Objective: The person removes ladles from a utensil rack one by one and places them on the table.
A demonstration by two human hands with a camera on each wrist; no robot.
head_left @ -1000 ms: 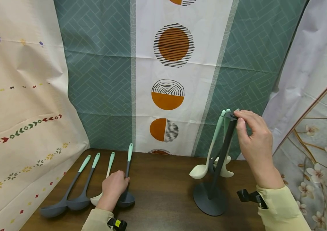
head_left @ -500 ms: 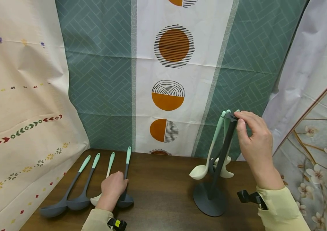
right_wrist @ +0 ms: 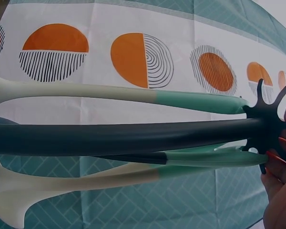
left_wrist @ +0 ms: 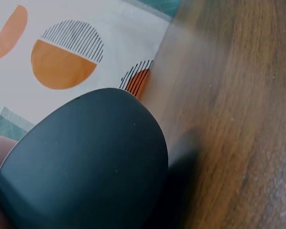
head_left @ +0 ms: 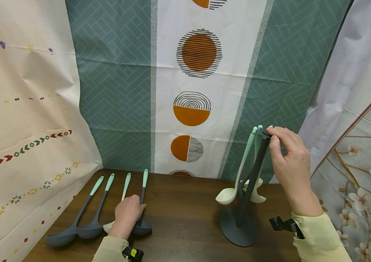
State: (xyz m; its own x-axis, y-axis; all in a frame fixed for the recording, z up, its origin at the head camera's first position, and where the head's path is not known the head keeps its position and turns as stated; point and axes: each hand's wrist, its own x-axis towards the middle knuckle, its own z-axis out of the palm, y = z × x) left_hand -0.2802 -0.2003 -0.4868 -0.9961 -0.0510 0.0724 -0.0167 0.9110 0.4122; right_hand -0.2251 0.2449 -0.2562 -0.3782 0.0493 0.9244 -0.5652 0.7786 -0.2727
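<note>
My left hand (head_left: pixel 127 213) grips the shaft of a dark grey ladle (head_left: pixel 142 228) with a mint handle, which leans away over the brown table. Its rounded bowl (left_wrist: pixel 90 162) fills much of the left wrist view. At the right, my right hand (head_left: pixel 290 160) holds the top of a dark utensil stand (head_left: pixel 253 174), thumb and fingers by its hooked head (right_wrist: pixel 267 123). From the hooks hang white ladles (head_left: pixel 226 195) and a dark utensil, all with mint handles; the dark one's lower end is partly hidden behind the pole.
Left of my left hand lie two dark grey ladles (head_left: pixel 90 230) and a white ladle (head_left: pixel 109 226), its bowl partly hidden by the hand. The stand's round base (head_left: pixel 237 233) rests on the table (head_left: pixel 185 218). A patterned curtain (head_left: pixel 116 91) hangs behind.
The handle end of the ladle in my left hand has dropped slightly and shifted a little left. My right hand keeps its place on the stand.
</note>
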